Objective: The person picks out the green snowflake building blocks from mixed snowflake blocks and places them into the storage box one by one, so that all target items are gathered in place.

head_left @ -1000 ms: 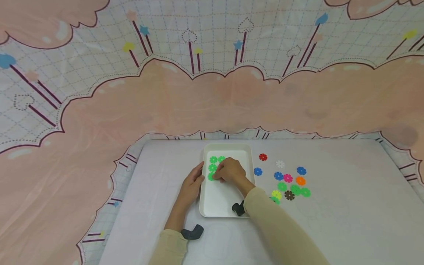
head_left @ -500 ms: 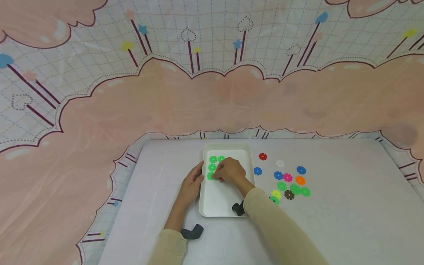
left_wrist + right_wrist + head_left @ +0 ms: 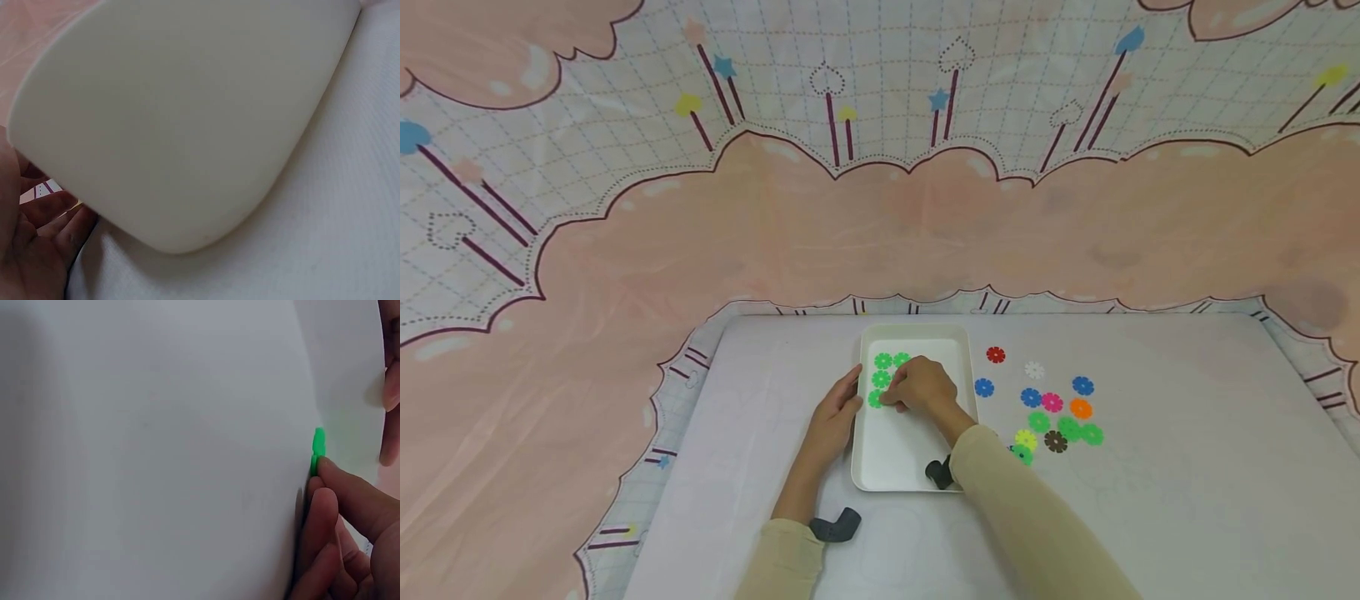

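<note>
A white tray lies on the table with several green notched plastic discs along its left side. My right hand reaches into it from the right. Thumb and fingertip pinch a green interlocking disc, down at the tray floor by the left wall in the right wrist view. Outside the tray, my left hand touches the left wall with extended fingers. In the left wrist view, the fingers meet the tray's outer wall. The right hand partly covers the discs nearest to it.
Right of the tray lie loose discs: a red one, a white one, a pink one, an orange one, a brown one, a yellow one, and several blue and green ones. A patterned cloth hangs behind.
</note>
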Available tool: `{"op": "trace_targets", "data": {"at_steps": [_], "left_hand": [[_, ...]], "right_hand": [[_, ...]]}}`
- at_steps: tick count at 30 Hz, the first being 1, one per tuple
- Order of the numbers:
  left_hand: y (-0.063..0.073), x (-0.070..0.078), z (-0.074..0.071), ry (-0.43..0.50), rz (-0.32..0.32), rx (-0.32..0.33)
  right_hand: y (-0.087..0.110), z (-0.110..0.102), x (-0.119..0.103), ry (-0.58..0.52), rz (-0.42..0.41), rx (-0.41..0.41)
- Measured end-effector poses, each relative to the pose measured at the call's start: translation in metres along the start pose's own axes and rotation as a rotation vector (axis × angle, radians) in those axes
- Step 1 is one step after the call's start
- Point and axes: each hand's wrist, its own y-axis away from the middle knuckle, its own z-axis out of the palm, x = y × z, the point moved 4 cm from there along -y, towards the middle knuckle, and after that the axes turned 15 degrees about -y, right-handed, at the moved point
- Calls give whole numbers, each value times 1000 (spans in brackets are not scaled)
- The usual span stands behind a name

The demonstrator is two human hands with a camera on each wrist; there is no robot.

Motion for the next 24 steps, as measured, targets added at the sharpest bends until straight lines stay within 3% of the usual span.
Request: {"op": "trace_targets", "data": {"at_steps": [18,24], "left_hand": [[-1,-2,1,9,7,3],[-1,-2,-1,2,-7,4]], "right_hand": [[-1,-2,5,-44,5,-14],[-3,-1,5,-130,-43,-81]]}}
